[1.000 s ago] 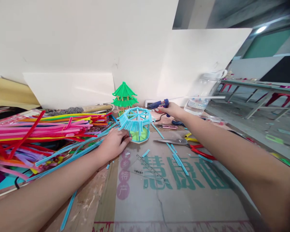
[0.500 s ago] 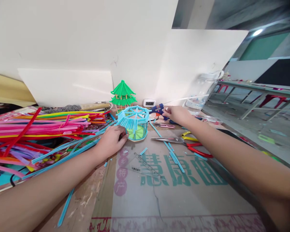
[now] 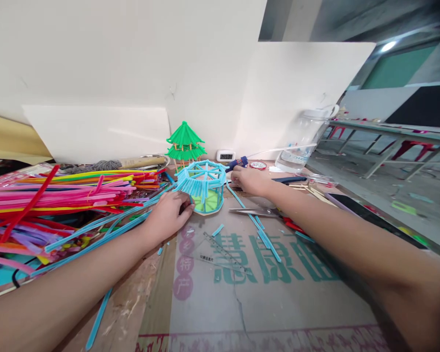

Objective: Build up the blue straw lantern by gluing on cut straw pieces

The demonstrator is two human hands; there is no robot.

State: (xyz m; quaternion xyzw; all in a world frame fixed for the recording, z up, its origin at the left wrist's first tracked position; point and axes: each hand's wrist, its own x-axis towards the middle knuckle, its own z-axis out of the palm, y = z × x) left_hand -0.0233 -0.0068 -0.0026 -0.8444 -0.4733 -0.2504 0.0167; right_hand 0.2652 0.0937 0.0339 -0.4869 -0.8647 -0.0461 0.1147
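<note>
A light-blue round pavilion model (image 3: 207, 178) of pipe cleaners, with spoked roof, posts and a green floor, stands on the work surface. My left hand (image 3: 172, 210) is closed at its left side, thumb and fingers at the base's edge. Just right of the model, my right hand (image 3: 251, 180) is curled at the dark-blue glue gun (image 3: 238, 164), hiding its handle. A clear glue stick (image 3: 282, 150) juts from the gun's rear. Below the right forearm lie scissors (image 3: 254, 211), with red-handled pliers (image 3: 293, 225) partly hidden. Cut blue pipe cleaners (image 3: 267, 244) lie nearby.
Bundled colourful pipe cleaners (image 3: 58, 193) fill the left. A green tiered roof model (image 3: 185, 142), a small digital clock (image 3: 226, 156) and a clear water jug (image 3: 298, 142) stand at the back. A clear set square (image 3: 223, 256) lies in front.
My right hand has moved left and slightly down, from the glue gun's rear to over its handle area, uncovering a round red-rimmed item behind. My left hand stays at the model.
</note>
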